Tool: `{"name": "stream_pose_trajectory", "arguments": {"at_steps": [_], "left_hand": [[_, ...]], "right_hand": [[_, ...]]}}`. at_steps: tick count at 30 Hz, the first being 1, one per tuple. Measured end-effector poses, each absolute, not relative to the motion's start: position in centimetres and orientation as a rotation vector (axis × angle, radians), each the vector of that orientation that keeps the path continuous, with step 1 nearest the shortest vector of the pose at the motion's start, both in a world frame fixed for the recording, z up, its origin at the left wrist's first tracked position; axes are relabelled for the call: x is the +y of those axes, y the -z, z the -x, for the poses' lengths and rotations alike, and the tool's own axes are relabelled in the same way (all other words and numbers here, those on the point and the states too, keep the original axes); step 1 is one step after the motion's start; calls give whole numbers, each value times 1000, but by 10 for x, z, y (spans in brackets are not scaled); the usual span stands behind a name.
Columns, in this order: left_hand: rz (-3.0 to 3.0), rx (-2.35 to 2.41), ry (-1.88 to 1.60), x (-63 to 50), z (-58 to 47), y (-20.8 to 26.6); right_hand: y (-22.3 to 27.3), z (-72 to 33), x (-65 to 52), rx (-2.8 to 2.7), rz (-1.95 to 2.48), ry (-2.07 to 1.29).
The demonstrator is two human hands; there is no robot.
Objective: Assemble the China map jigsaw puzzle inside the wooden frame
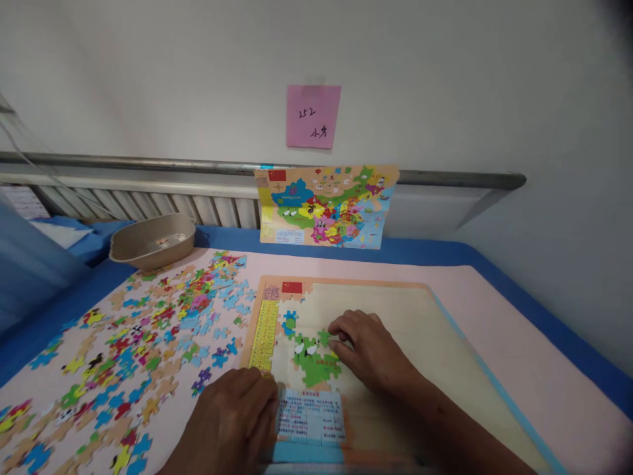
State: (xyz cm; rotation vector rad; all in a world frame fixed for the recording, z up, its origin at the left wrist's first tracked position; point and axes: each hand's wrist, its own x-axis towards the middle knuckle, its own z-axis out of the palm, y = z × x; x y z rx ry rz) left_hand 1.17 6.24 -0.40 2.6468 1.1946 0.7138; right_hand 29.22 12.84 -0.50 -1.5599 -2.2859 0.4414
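A wooden puzzle board (386,316) lies in front of me, partly filled along its left side. My right hand (368,349) is over the board, thumb and forefinger closing at the edge of a small green puzzle piece (324,338). Just below that piece is a joined green section (314,369) with white birds printed on it. My left hand (230,412) rests at the board's left edge, fingers curled together beside the yellow strip (264,336); its fingertips are largely hidden. A pale blue text block (310,415) sits assembled near the lower left corner.
Many loose puzzle pieces (143,343) spread over the pink surface on the left. Behind them stands a beige basin (153,244) with a few pieces inside. A printed map picture (326,208) leans against the metal rail (459,179). A pink note (313,117) is on the wall.
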Motion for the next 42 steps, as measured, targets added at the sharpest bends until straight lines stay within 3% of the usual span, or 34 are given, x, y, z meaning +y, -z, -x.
{"name": "stream_pose_trajectory", "arguments": {"at_steps": [42], "left_hand": [[-2678,1137,-794,63,-11,6]], "right_hand": [[3,-290,127,-2242,1589,-531]]}}
